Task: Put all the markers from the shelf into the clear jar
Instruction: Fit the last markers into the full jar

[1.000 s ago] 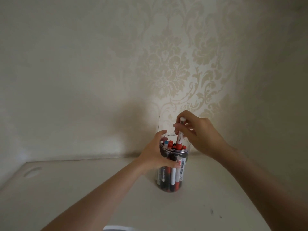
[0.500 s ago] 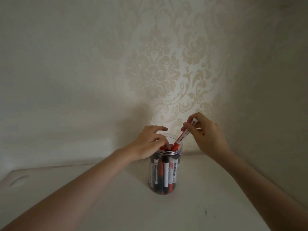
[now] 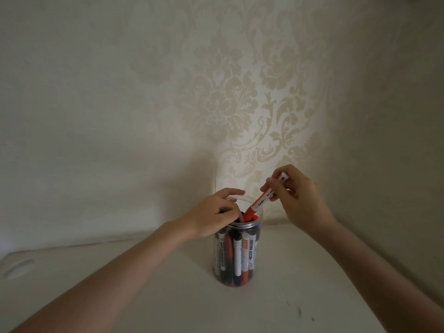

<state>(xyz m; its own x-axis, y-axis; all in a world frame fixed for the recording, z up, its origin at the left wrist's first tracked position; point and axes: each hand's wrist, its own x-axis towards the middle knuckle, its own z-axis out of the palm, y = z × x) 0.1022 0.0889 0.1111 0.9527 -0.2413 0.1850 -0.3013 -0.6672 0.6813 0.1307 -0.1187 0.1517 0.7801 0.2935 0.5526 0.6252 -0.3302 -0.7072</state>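
A clear jar (image 3: 236, 260) stands upright on the white shelf (image 3: 144, 296), packed with several black and red markers standing on end. My right hand (image 3: 298, 200) pinches a white marker with a red cap (image 3: 263, 200), tilted, its capped end dipping into the jar's mouth. My left hand (image 3: 216, 215) rests over the left side of the jar's rim, fingertips reaching in among the marker tops. Whether those fingers grip anything is hidden.
Patterned cream wallpaper (image 3: 228, 92) rises right behind the jar. A side wall (image 3: 396, 164) closes the right. An oval cut-out (image 3: 18, 267) sits in the shelf at far left. A few dark specks (image 3: 299, 311) mark the shelf front right.
The red-capped marker has tipped from upright to slanted, top to the right. My left hand moved from the jar's side up over its rim.
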